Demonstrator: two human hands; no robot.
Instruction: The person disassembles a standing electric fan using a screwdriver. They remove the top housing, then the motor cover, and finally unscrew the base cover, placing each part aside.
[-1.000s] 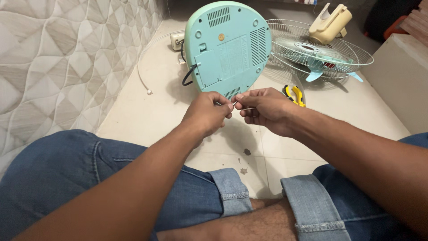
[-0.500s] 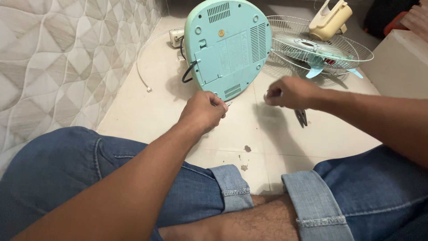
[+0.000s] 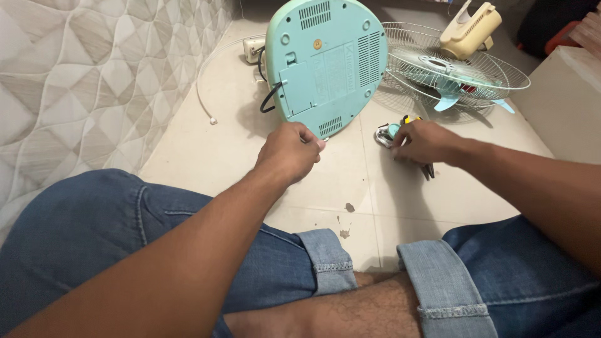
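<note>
Landmark: the mint-green fan base [image 3: 325, 62] stands tipped up on its edge on the tiled floor [image 3: 206, 156], underside toward the camera; every place below is told from it.
Left hand: the left hand [image 3: 289, 150] hovers just below the base's lower edge, fingers curled tight with the tips pinched together; a small metal piece [image 3: 324, 139], thin and hard to identify, pokes out beside the fingertips.
Right hand: the right hand [image 3: 426, 143] is down on the floor to the lower right of the base, fingers closed around the pliers [image 3: 427, 170], whose dark jaws show under the hand and yellow handle above it.
Beside the pliers: a small metal clip with a teal part [image 3: 385, 134] lies touching the right hand's fingertips.
Cord: a black cord [image 3: 270, 99] loops out of the base's left side.
Behind: the fan guard and blades [image 3: 454, 66] lie flat to the right of the base.
Risk, drop: the pinched piece looks tiny; a slackened pinch would likely lose it on the pale tiles.
Risk, topple: the base rests on its rim, so a knock from the left hand could tip it over.
Risk, snag: lifting the pliers may drag the clip along.
</note>
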